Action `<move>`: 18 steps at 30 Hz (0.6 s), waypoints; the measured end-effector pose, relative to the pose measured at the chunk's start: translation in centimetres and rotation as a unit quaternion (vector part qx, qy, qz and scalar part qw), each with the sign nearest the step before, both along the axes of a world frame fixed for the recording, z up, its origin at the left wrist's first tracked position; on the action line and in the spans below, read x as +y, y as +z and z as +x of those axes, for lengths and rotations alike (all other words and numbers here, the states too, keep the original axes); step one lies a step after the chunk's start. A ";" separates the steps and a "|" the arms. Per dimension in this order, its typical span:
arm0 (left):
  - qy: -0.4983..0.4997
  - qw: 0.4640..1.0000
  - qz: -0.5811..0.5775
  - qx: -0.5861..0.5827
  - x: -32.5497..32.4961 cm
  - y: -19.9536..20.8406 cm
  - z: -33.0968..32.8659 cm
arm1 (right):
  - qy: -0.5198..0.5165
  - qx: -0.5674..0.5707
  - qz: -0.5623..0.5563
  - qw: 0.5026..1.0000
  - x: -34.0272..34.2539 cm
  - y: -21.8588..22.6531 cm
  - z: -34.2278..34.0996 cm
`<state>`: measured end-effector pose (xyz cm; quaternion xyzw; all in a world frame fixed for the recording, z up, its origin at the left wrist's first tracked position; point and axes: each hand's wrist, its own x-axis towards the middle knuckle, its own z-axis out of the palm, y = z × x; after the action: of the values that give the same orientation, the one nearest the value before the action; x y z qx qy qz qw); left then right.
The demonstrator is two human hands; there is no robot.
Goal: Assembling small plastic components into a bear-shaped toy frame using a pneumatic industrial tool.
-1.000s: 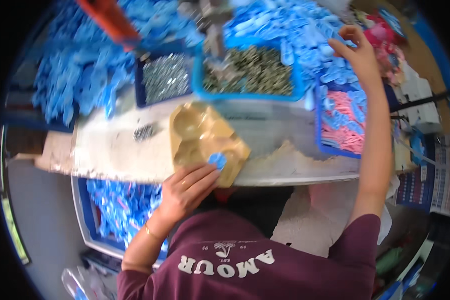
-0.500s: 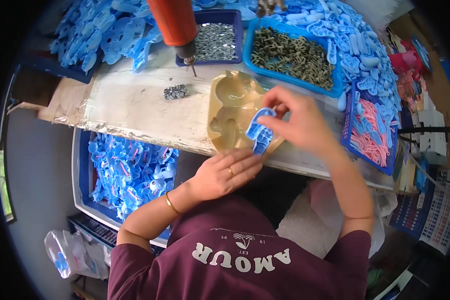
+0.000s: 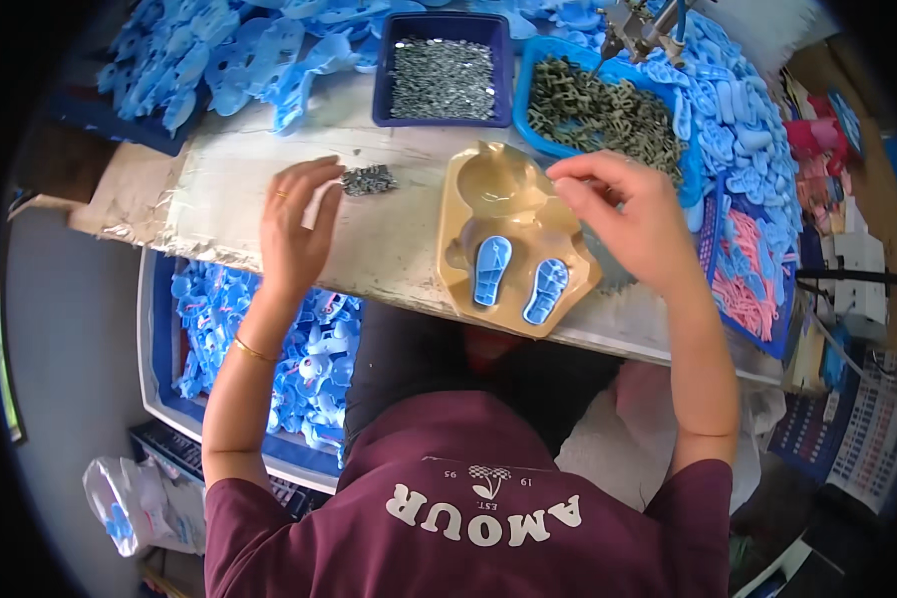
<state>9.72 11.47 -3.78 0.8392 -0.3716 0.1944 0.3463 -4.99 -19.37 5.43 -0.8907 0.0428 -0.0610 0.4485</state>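
A tan moulded holder (image 3: 468,259) lies at the front edge of the bench. Two blue sole-shaped plastic pieces, a left one (image 3: 491,271) and a right one (image 3: 545,292), rest in its near hollows, ribbed side up. My right hand (image 3: 633,214) is raised over the holder's far right side, thumb and fingertips slightly apart, with nothing visible between them. My left hand (image 3: 299,224) is over the bench to the left, fingers curved and apart. Its fingertips are close to a small heap of silvery screws (image 3: 369,180).
Behind the holder are a dark blue tray (image 3: 381,95) of shiny small metal pieces and a light blue tray (image 3: 524,112) of dull metal parts. A metal fitting (image 3: 648,35) hangs above. Blue plastic parts (image 3: 733,130) are heaped behind; a basket (image 3: 710,234) holds pink pieces.
My right hand has released the blue sole-shaped piece, now in the holder, and moved up and right. My left hand has left the holder for the screws. The orange power screwdriver is out of view.
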 end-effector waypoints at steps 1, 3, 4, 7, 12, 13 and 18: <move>0.010 1.000 0.000 0.004 0.2 -0.3 0.7 | -0.006 0.003 -0.001 1.000 -0.5 0.0 -0.5; 0.011 1.000 0.008 0.007 0.2 -0.8 1.6 | -0.040 0.063 0.014 0.997 -1.5 -0.1 -1.7; 0.012 1.000 0.013 0.007 0.1 -1.0 1.8 | -0.030 0.058 0.012 0.998 -1.8 -0.9 -2.5; 0.005 1.000 0.023 0.003 -0.5 -1.1 1.7 | 0.035 0.071 -0.044 0.996 -1.6 -1.7 -4.4; -0.005 0.999 0.041 -0.008 -1.2 -0.9 1.0 | 0.044 0.016 -0.073 0.996 -0.5 -3.1 -6.0; -0.005 0.999 0.043 -0.008 -1.2 -1.0 0.9 | 0.043 0.016 -0.071 0.996 -0.3 -3.1 -5.9; -0.014 0.999 0.050 -0.001 -1.3 -0.9 0.4 | 0.020 -0.018 -0.122 0.992 -0.3 -3.8 -5.9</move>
<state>10.11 10.16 -4.70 0.8497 -0.3933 0.1718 0.3062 -10.90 -19.70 1.66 -0.9384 0.0089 -0.0722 0.3379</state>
